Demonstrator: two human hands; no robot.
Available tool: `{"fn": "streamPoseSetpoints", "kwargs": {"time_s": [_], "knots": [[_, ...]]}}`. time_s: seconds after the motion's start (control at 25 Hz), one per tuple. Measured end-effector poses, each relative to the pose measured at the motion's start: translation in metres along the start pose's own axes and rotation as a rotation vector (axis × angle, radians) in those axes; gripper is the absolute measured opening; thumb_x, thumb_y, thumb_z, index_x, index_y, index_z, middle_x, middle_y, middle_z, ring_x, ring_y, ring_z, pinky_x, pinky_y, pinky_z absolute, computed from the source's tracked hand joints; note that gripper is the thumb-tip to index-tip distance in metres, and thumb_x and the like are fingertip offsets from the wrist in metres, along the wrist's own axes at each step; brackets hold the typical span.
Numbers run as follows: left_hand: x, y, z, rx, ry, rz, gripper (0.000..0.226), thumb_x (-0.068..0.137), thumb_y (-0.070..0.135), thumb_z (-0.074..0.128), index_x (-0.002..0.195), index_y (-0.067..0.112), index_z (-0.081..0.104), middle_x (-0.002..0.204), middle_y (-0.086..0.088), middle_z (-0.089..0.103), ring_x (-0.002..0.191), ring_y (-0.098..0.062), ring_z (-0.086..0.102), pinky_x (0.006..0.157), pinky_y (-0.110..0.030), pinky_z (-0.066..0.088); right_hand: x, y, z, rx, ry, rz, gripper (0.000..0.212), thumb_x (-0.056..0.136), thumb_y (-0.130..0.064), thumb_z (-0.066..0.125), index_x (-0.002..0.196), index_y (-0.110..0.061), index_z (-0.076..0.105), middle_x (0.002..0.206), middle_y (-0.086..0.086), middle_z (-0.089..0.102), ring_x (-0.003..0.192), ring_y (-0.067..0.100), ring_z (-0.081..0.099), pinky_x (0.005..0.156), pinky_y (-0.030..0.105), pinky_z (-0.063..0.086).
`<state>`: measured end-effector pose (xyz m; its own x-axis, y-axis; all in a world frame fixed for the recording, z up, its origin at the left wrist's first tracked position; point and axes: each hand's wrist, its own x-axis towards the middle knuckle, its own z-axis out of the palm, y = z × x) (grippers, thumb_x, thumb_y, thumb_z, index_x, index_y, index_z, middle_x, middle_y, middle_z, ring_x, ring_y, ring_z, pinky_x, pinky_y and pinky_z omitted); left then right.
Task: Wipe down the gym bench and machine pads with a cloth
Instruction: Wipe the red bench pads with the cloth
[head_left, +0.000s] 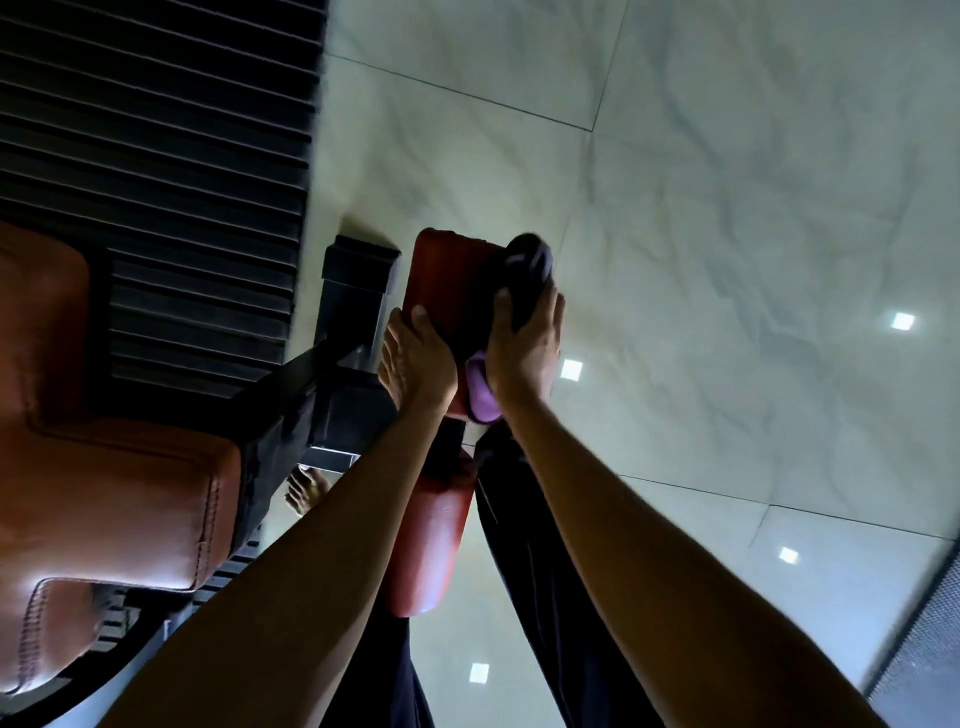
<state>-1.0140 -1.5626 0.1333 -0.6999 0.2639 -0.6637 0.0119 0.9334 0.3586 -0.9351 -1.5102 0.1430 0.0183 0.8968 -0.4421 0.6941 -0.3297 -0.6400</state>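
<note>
While the purple cloth lay against the right side of the upper red pad, the right hand held it, with thumb and fingers curled round it. The far end of the cloth looked dark and blurred, so its shape was hard to make out. The left hand gripped the left side of the same pad, its thumb on the front. Both forearms covered the middle of the lower red pad. A black frame stood just left of the pads, and further left was the brown bench seat, cut off by the edge. A bare foot showed partly behind the frame, on the pale tiled floor.
</note>
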Motion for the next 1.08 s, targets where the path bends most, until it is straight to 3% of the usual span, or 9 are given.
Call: {"fn": "streamPoseSetpoints", "kwargs": {"time_s": [0.08,0.2,0.36,0.44,0.56,0.8,0.88,0.96,1.08], "knots": [[0.001,0.002,0.002,-0.014,0.019,-0.017,0.055,0.108,0.044,0.021,0.15,0.012,0.038,0.149,-0.012,0.047,0.138,-0.032,0.042,0.114,-0.051,0.029,0.028,0.018,-0.001,0.134,0.002,0.2,0.054,0.099,-0.05,0.047,0.139,-0.014,0.054,0.13,0.012,0.063,0.113,0.032,0.062,0.09,0.04,0.049],[-0.003,0.005,0.002,-0.018,0.069,-0.012,0.054,0.108,0.044,0.023,0.148,0.013,0.041,0.148,-0.012,0.049,0.136,-0.032,0.044,0.111,-0.048,0.032,0.009,0.063,-0.003,0.129,-0.186,0.438,0.078,0.084,-0.076,0.029,0.13,-0.022,0.061,0.122,0.014,0.067,0.105,0.028,0.061,0.099,0.045,0.049],[-0.013,0.01,0.007,0.005,0.209,0.031,0.067,0.098,0.052,0.017,0.139,0.013,0.052,0.136,-0.01,0.06,0.123,-0.031,0.057,0.098,-0.04,0.041,-0.06,0.074,-0.003,0.041,-0.168,0.296,0.062,0.088,-0.078,0.038,0.114,-0.024,0.054,0.113,0.001,0.059,0.11,0.027,0.055,0.1,0.053,0.045],[-0.014,0.013,0.008,0.019,0.249,0.003,0.071,0.095,0.055,0.013,0.137,0.014,0.054,0.134,-0.008,0.063,0.121,-0.03,0.059,0.097,-0.04,0.043,-0.055,0.045,0.002,0.004,-0.115,0.182,0.056,0.09,-0.069,0.045,0.123,-0.024,0.048,0.116,0.0,0.055,0.106,0.027,0.056,0.092,0.051,0.049],[-0.013,0.011,0.011,0.028,0.263,0.029,0.07,0.096,0.055,0.014,0.134,0.014,0.055,0.13,-0.007,0.064,0.114,-0.033,0.063,0.093,-0.043,0.046,0.01,0.008,0.005,0.108,-0.026,0.233,0.059,0.092,-0.06,0.045,0.134,-0.019,0.049,0.123,0.004,0.057,0.103,0.026,0.059,0.085,0.041,0.049],[-0.004,0.006,0.011,0.034,0.238,0.046,0.062,0.096,0.049,0.017,0.137,0.019,0.052,0.135,-0.005,0.061,0.115,-0.034,0.061,0.092,-0.042,0.045,0.054,0.058,0.006,0.315,-0.232,0.628,0.054,0.082,-0.07,0.047,0.082,-0.02,0.068,0.072,0.0,0.066,0.072,0.023,0.061,0.069,0.032,0.048],[-0.004,0.004,0.01,0.042,0.229,0.069,0.057,0.098,0.047,0.019,0.136,0.019,0.052,0.134,-0.005,0.061,0.114,-0.035,0.061,0.088,-0.042,0.045,0.018,0.092,0.014,0.227,-0.272,0.7,0.065,0.069,-0.083,0.044,0.081,-0.024,0.07,0.09,0.006,0.073,0.093,0.028,0.068,0.092,0.044,0.054],[-0.004,0.004,0.01,0.044,0.229,0.075,0.055,0.1,0.047,0.021,0.136,0.02,0.052,0.134,-0.005,0.062,0.114,-0.035,0.061,0.087,-0.041,0.045,-0.027,0.108,0.013,0.179,-0.251,0.608,0.077,0.07,-0.091,0.043,0.11,-0.03,0.068,0.119,0.007,0.067,0.119,0.03,0.059,0.107,0.052,0.044],[-0.003,0.004,0.008,0.042,0.186,0.046,0.047,0.106,0.042,0.025,0.14,0.02,0.049,0.138,-0.005,0.059,0.119,-0.034,0.059,0.092,-0.041,0.043,-0.053,0.073,0.002,0.137,-0.172,0.3,0.055,0.087,-0.075,0.046,0.117,-0.029,0.055,0.115,0.0,0.06,0.109,0.025,0.056,0.1,0.049,0.044]]}}
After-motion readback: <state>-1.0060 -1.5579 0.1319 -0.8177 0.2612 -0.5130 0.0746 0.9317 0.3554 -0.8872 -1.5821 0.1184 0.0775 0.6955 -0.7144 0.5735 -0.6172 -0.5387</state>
